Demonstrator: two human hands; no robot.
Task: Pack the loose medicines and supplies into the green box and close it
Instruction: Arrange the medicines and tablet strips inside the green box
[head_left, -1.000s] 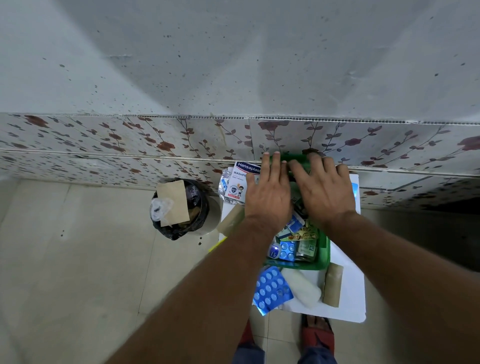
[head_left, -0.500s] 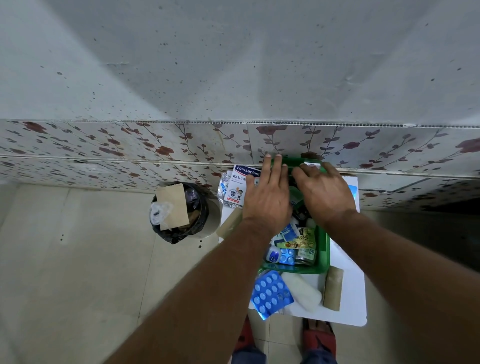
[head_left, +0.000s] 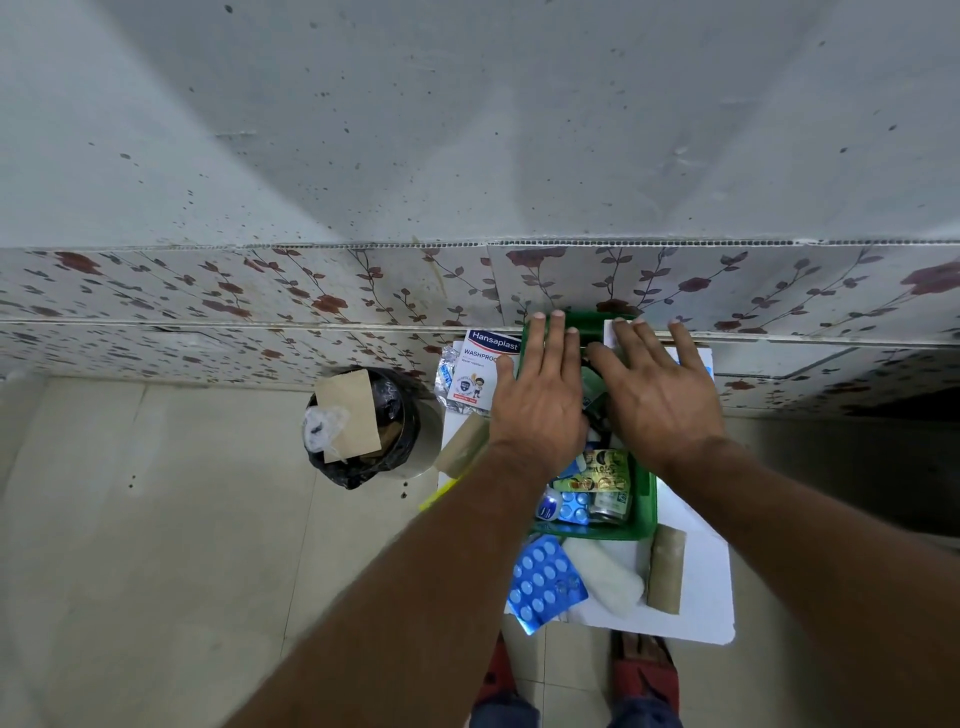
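The green box (head_left: 645, 512) stands open on a small white table (head_left: 698, 616), filled with blister packs, a small jar and sachets. Its green lid (head_left: 592, 323) stands up at the far side against the wall. My left hand (head_left: 540, 410) and my right hand (head_left: 660, 405) lie flat over the box's far half, fingers spread, fingertips on the lid's top edge. Loose outside the box are a Hansaplast carton (head_left: 480, 371), a blue blister pack (head_left: 545, 582), a white gauze roll (head_left: 602, 574) and two brown bandage rolls (head_left: 665, 569) (head_left: 462, 448).
A black-lined waste bin (head_left: 363, 426) with cardboard on top stands on the floor left of the table. A flower-patterned tiled wall (head_left: 311, 301) runs right behind the table. My feet (head_left: 644, 670) are under the table's near edge.
My right hand's fingers have uncurled and now lie flat and spread over the lid's edge. The left hand has stayed almost where it was.
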